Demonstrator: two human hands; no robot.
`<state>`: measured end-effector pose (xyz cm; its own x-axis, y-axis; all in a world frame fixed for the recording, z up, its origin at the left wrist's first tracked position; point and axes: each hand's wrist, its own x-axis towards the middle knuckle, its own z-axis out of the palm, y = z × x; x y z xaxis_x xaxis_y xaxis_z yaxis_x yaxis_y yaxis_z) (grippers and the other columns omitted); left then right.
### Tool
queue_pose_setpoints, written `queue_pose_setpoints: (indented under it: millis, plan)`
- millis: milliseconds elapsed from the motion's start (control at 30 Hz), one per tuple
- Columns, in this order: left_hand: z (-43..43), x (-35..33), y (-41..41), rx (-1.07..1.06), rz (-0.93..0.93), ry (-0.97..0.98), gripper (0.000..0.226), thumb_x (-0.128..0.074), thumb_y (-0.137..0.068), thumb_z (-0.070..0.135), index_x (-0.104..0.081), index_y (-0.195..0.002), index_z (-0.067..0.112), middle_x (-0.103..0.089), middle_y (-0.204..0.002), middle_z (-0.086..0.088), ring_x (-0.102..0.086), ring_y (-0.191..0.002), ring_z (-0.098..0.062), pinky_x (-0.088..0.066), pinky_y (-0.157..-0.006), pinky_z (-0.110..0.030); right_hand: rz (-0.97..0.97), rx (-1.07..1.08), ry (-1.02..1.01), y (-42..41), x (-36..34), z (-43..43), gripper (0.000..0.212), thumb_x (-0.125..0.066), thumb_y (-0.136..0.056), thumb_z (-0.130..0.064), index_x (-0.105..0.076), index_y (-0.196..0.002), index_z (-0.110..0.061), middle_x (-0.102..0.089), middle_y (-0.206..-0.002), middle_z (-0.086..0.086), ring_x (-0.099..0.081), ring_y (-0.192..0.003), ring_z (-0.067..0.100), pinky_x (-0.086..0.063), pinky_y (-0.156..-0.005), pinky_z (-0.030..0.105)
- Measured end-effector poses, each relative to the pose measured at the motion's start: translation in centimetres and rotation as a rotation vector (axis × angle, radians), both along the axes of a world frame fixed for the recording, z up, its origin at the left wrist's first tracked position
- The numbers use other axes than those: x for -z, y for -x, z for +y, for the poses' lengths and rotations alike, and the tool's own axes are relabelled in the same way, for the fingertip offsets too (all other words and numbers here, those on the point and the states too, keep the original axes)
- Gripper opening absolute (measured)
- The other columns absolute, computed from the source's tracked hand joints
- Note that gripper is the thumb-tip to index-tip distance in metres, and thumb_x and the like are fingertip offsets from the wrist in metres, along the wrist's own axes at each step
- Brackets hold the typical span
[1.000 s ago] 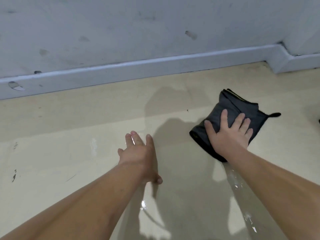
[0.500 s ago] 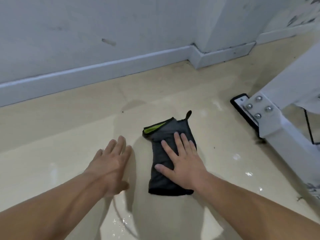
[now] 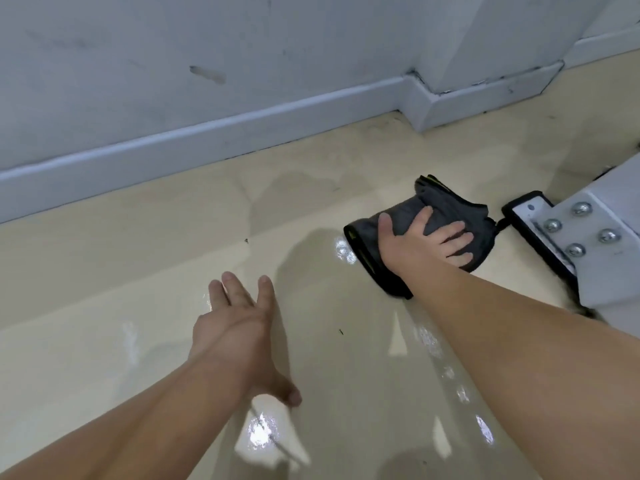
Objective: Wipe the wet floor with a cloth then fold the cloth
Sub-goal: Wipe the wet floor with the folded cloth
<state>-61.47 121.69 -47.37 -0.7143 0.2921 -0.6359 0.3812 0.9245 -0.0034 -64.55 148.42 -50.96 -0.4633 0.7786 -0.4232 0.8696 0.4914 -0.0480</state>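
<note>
Hard by the white bolted bracket (image 3: 568, 233), your right hand (image 3: 420, 244) presses spread fingers on the dark cloth (image 3: 401, 216); left hand (image 3: 239, 327) flat, open; cloth's loop could snag there.

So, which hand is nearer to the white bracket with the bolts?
Right. The right hand lies flat on the dark cloth, just left of the bracket. The left hand is spread over the wet floor, much farther left.

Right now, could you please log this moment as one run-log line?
wiping | right hand pressing cloth beside bracket | left hand open, off cloth | floor wet
</note>
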Motion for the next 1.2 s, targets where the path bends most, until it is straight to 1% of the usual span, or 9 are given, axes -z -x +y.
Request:
queue_pose_setpoints:
  millis: [133, 400, 500, 533, 600, 800, 933, 1067, 1200]
  plan:
    - [-0.4, 0.0, 0.0, 0.012, 0.016, -0.019, 0.175, -0.077, -0.032, 0.091, 0.028, -0.156, 0.026, 0.024, -0.165, -0.024, 0.019, -0.155, -0.04, -0.041, -0.11, -0.043, -0.015, 0.055, 0.002, 4.2, -0.1, -2.1, 0.094, -0.01, -0.09, -0.084, 0.015, -0.163, -0.03, 0.024, -0.164, 0.032, 0.022, -0.151, 0.054, 0.009, -0.119, 0.072]
    - [-1.2, -0.3, 0.4, 0.042, 0.014, -0.008, 0.16, -0.078, -0.043, 0.087, 0.018, -0.158, 0.033, 0.018, -0.168, -0.016, 0.013, -0.157, -0.037, -0.043, -0.107, -0.048, 0.134, -0.679, -0.046, 1.5, 1.2, -10.0, 0.09, -0.002, -0.087, -0.087, 0.014, -0.162, -0.039, 0.021, -0.168, 0.024, 0.021, -0.154, 0.047, 0.008, -0.123, 0.064]
    - [-4.1, 0.0, 1.1, -0.022, 0.072, -0.226, 0.089, -0.079, -0.06, 0.059, -0.036, -0.133, 0.035, -0.033, -0.142, 0.004, -0.035, -0.138, -0.017, -0.053, -0.083, -0.039, 0.15, -0.783, -0.051, -1.6, 1.2, -13.1, 0.087, 0.0, -0.088, -0.086, 0.012, -0.162, -0.04, 0.02, -0.169, 0.023, 0.021, -0.154, 0.046, 0.007, -0.124, 0.063]
    - [-5.5, 0.3, 1.0, -0.06, 0.106, -0.332, 0.053, -0.074, -0.068, 0.041, -0.043, -0.11, 0.03, -0.04, -0.119, 0.009, -0.045, -0.119, -0.013, -0.05, -0.076, -0.034, 0.16, -0.801, -0.052, -2.8, 1.3, -14.1, 0.087, -0.001, -0.089, -0.085, 0.011, -0.162, -0.04, 0.019, -0.169, 0.024, 0.02, -0.154, 0.046, 0.007, -0.124, 0.063]
    - [-8.5, 0.8, -0.1, -0.115, 0.221, -0.473, 0.023, -0.061, -0.074, 0.018, -0.042, -0.085, 0.025, -0.04, -0.096, 0.01, -0.048, -0.098, -0.016, -0.043, -0.069, -0.028, 0.19, -0.84, -0.056, -5.4, 1.6, -16.6, 0.086, -0.002, -0.09, -0.083, 0.01, -0.163, -0.039, 0.017, -0.169, 0.025, 0.019, -0.154, 0.048, 0.006, -0.123, 0.064]
    - [-15.5, 0.4, -8.0, -0.188, 0.259, -0.542, 0.035, -0.068, -0.081, 0.011, -0.058, -0.114, 0.014, -0.047, -0.128, 0.001, -0.054, -0.114, -0.023, -0.054, -0.09, -0.037, 0.256, -1.001, -0.019, -15.0, 2.0, -25.2, 0.086, -0.019, -0.093, -0.08, -0.012, -0.165, -0.035, 0.0, -0.17, 0.028, 0.002, -0.156, 0.05, -0.005, -0.122, 0.067]
    - [-19.3, -0.3, -10.7, -0.252, 0.158, -0.506, 0.031, -0.062, -0.068, 0.015, -0.049, -0.095, 0.023, -0.039, -0.104, 0.012, -0.052, -0.091, -0.015, -0.052, -0.068, -0.034, 0.3, -1.09, 0.048, -20.1, 1.7, -30.8, 0.084, -0.036, -0.091, -0.076, -0.029, -0.162, -0.032, -0.013, -0.168, 0.029, -0.012, -0.154, 0.052, -0.016, -0.121, 0.069]
    - [-23.3, -0.8, -12.7, -0.351, 0.173, -0.495, 0.027, -0.04, -0.072, 0.02, -0.05, -0.097, 0.023, -0.042, -0.105, 0.009, -0.051, -0.095, -0.016, -0.054, -0.069, -0.041, 0.238, -1.189, 0.061, -23.3, 1.4, -35.0, 0.085, -0.033, -0.091, -0.078, -0.031, -0.162, -0.031, -0.012, -0.168, 0.029, -0.009, -0.155, 0.051, -0.016, -0.121, 0.07]
    - [-27.5, -0.6, -14.6, -0.416, 0.158, -0.454, 0.016, -0.049, -0.077, 0.018, -0.046, -0.09, 0.027, -0.04, -0.097, 0.01, -0.049, -0.088, -0.017, -0.042, -0.06, -0.032, 0.226, -1.332, 0.093, -25.5, 1.2, -37.4, 0.085, -0.036, -0.091, -0.08, -0.031, -0.161, -0.033, -0.012, -0.168, 0.028, -0.008, -0.156, 0.05, -0.017, -0.12, 0.07]
